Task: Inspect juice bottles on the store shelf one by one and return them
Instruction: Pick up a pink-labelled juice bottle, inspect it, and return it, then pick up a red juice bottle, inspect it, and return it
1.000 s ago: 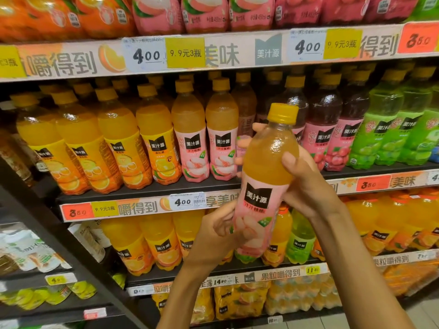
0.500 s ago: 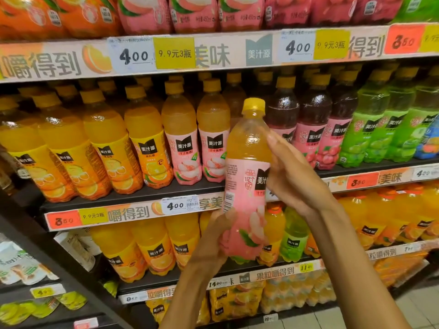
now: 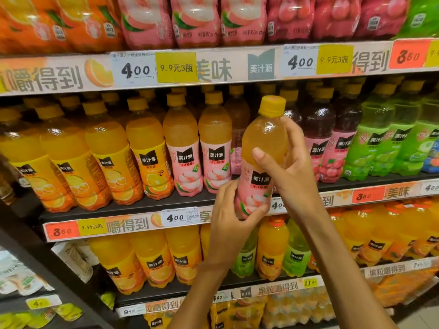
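I hold a peach juice bottle (image 3: 262,143) with a pink label and a yellow cap, nearly upright, in front of the middle shelf (image 3: 133,208). My left hand (image 3: 231,224) grips its base from below. My right hand (image 3: 288,169) wraps its upper body, thumb across the front. The label's front faces me. Two matching peach bottles (image 3: 198,148) stand on the shelf just left of it, with a gap behind the held bottle.
Orange juice bottles (image 3: 95,160) fill the shelf's left side. Dark red bottles (image 3: 325,138) and green bottles (image 3: 384,143) stand to the right. More bottles crowd the shelves above and below. A dark shelf post (image 3: 47,260) slants at the lower left.
The bottle has turned in my hands, so the front of the label faces me again. It has shifted slightly up and nearer the shelf. Both hands keep their grip.
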`<state>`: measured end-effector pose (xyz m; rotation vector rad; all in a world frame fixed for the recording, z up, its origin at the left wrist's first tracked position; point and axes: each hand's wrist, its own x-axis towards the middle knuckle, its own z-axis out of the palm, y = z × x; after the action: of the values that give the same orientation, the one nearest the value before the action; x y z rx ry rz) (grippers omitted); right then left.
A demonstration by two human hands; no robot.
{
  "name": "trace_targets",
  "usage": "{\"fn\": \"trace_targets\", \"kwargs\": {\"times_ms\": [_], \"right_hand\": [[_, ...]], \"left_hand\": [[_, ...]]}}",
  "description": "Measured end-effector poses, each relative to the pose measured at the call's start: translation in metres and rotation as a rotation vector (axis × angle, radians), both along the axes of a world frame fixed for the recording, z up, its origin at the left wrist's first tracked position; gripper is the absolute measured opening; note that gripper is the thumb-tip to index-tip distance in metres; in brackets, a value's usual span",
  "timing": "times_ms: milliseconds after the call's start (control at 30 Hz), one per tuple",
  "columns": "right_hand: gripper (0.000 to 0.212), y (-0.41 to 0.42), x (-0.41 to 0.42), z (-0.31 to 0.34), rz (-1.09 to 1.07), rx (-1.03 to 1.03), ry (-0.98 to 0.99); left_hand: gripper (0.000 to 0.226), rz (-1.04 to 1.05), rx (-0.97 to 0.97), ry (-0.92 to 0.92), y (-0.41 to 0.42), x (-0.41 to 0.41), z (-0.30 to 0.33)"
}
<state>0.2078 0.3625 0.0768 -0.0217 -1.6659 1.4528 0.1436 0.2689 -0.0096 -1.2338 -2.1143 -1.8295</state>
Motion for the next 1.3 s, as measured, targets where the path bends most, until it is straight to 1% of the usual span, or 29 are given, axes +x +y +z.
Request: {"fn": "trace_targets", "kwargs": {"times_ms": [67,133,167,233,300,367,400,500,567,700,833,1000,1067,1167,1300], "right_hand": [[0.059,0.003,-0.005,-0.002,-0.005,0.047,-0.018],[0.060,0.006,-0.009,-0.004,0.023,0.045,-0.030],[0.060,0.008,-0.011,-0.005,0.033,0.042,-0.033],[0.060,0.011,-0.016,-0.008,0.012,0.056,-0.049],[0.062,0.014,-0.020,-0.009,-0.098,0.138,-0.081],[0.066,0.015,-0.025,-0.010,-0.252,0.282,-0.103],[0.070,0.015,-0.027,-0.010,-0.296,0.320,-0.104],[0.075,0.011,-0.030,-0.008,-0.318,0.255,-0.087],[0.072,0.009,-0.030,-0.007,-0.336,0.252,-0.073],[0.066,0.012,-0.026,-0.010,-0.395,0.394,-0.114],[0.067,0.012,-0.023,-0.011,-0.449,0.500,-0.161],[0.067,0.016,-0.021,-0.011,-0.705,0.670,-0.202],[0.066,0.017,-0.023,-0.010,-0.723,0.659,-0.193],[0.061,0.018,-0.029,-0.008,-0.719,0.644,-0.181],[0.058,0.022,-0.036,-0.009,-0.824,0.744,-0.194]], "left_hand": [[0.061,0.043,0.061,-0.065,0.007,0.000,-0.004],[0.063,0.081,0.094,-0.130,0.011,-0.003,-0.009],[0.061,0.117,0.097,-0.114,0.012,-0.004,-0.011],[0.058,0.210,0.084,-0.002,0.015,-0.004,-0.011],[0.058,0.259,0.064,0.080,0.017,-0.004,-0.011],[0.058,0.269,0.051,0.069,0.019,-0.002,-0.010],[0.059,0.274,0.051,0.062,0.019,-0.002,-0.009],[0.060,0.290,0.074,0.039,0.022,-0.001,-0.006],[0.058,0.296,0.090,0.030,0.024,0.000,-0.005],[0.053,0.323,0.100,0.055,0.027,0.000,-0.006],[0.050,0.365,0.082,0.105,0.031,-0.001,-0.009],[0.052,0.390,0.069,0.123,0.034,-0.004,-0.008],[0.054,0.429,0.034,0.163,0.036,-0.005,-0.007],[0.056,0.556,-0.099,0.261,0.038,-0.010,-0.007],[0.058,0.612,-0.199,0.298,0.044,-0.014,-0.004]]}}
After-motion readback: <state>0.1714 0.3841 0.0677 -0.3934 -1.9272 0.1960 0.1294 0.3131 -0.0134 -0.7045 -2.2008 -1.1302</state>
